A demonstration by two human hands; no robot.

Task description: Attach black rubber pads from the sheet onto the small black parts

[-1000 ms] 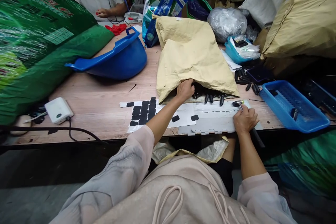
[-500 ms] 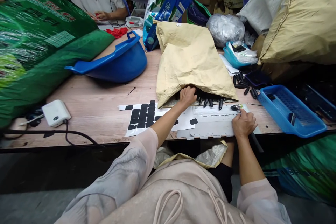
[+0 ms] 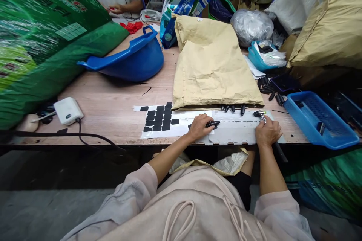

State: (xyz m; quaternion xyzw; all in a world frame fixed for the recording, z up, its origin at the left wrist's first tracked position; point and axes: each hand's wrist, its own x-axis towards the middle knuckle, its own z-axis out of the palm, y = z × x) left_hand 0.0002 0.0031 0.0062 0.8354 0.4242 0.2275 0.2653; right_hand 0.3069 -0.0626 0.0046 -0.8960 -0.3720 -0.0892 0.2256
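My left hand [image 3: 198, 127] is closed on a small black plastic piece [image 3: 212, 123] and rests on the white sheets [image 3: 234, 130] near the table's front edge. Left of it lies a backing sheet with several black rectangular pads [image 3: 160, 118]. My right hand [image 3: 267, 132] grips a small hammer [image 3: 260, 115], its metal head resting on the white sheet and its black handle running back over the table edge. A tan paper sack [image 3: 212, 66] lies behind both hands, with several black pieces [image 3: 234, 108] poking out of its open mouth.
A blue slotted tray [image 3: 316, 118] sits at the right, a blue basin [image 3: 132, 58] at the back left, a big green sack [image 3: 48, 41] on the left. A white adapter [image 3: 68, 110] with its black cable lies front left. Another person's hands [image 3: 117, 8] work at the far end.
My left hand has come out of the paper sack's mouth toward me, now holding a black piece on the white sheet. My right hand has stayed put on the hammer.
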